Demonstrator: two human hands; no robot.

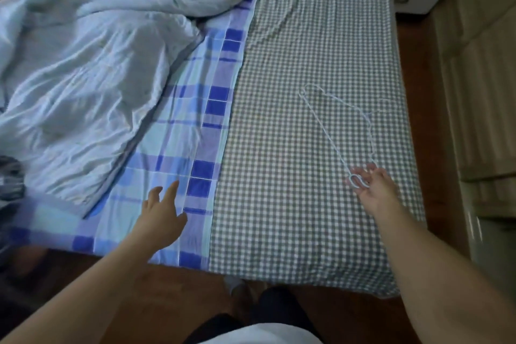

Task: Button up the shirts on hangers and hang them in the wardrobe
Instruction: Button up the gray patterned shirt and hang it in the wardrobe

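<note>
Checked bed sheet (293, 148); wire hanger (339, 123) flat, near end at spread right hand (372, 186); grip unclear; left hand (160, 216) splayed, empty.

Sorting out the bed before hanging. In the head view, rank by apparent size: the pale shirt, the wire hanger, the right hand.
1. Pale shirt, by far the largest.
2. Wire hanger.
3. Right hand, touching the hanger's near end.

Both forearms are bare to the frame's lower edge, with no sleeves, and the left hand (160, 215) and right hand (372, 186) are bare. Dark trousers (276, 307) cover the legs.
</note>
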